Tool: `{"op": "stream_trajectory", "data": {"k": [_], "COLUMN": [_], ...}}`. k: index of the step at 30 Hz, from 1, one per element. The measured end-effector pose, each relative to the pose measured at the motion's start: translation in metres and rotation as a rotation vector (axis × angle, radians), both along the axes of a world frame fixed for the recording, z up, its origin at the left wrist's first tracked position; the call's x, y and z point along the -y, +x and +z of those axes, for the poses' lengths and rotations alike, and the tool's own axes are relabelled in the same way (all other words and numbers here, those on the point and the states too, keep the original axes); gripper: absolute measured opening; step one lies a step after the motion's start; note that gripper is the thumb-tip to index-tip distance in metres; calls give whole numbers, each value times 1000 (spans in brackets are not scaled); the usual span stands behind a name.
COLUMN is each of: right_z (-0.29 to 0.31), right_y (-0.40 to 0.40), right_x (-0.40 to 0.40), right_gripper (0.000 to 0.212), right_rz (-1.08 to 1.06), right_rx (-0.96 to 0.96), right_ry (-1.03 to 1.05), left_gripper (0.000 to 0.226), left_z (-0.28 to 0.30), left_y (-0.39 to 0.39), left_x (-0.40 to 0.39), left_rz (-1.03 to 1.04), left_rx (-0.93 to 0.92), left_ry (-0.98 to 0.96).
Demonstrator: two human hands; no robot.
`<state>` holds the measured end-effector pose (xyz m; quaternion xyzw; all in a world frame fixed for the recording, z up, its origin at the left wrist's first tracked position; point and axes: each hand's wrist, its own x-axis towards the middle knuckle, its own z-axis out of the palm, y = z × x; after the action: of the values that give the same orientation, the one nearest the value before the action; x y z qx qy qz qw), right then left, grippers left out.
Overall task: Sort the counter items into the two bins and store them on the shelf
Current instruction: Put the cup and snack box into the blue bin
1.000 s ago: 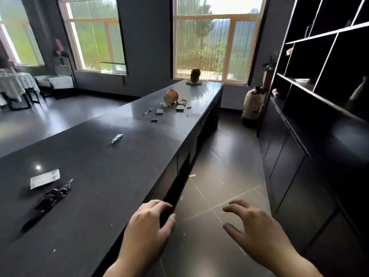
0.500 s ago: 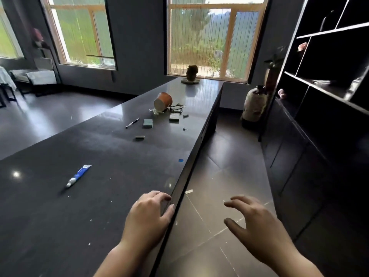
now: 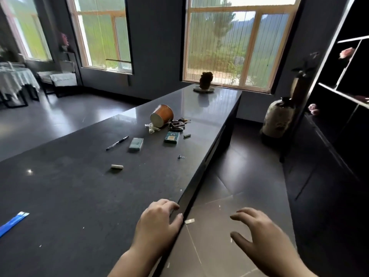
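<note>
Two tall windows (image 3: pixel 231 45) with pale wooden frames fill the far wall. A brown ornament (image 3: pixel 205 80) on a dish stands at the counter's far end. A large jar (image 3: pixel 278 118) sits on the floor (image 3: pixel 239 176) at right. A clothed table (image 3: pixel 16 80) stands far left.

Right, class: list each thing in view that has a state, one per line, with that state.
orange cup: tipped on its side on the counter
pen: lying flat
green box: lying flat
grey box: lying flat
blue tube: lying flat, partly out of view
left hand: open, at the counter's edge
right hand: open, holding nothing
</note>
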<state>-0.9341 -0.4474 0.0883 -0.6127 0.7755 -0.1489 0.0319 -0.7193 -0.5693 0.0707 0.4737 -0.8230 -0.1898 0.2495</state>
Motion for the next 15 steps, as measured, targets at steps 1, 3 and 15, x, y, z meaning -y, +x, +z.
{"op": "stream_trajectory", "data": {"k": [1,3,15], "right_z": [4,10,-10], "right_y": [-18,-50,-125], "right_x": [13,41,228], "right_gripper": [39,38,39], "right_rz": [6,29,265], "right_rx": [-13,-45,-23], "right_ry": [-4,-22,8], "left_gripper": [26,25,25], "left_z": [5,13,-14], "left_y": [-18,-50,-111], "left_x": [11,32,171], "left_rz": [10,41,242], "left_rx": [-19,-60,-14], "left_ry": [-4,-17,52]}}
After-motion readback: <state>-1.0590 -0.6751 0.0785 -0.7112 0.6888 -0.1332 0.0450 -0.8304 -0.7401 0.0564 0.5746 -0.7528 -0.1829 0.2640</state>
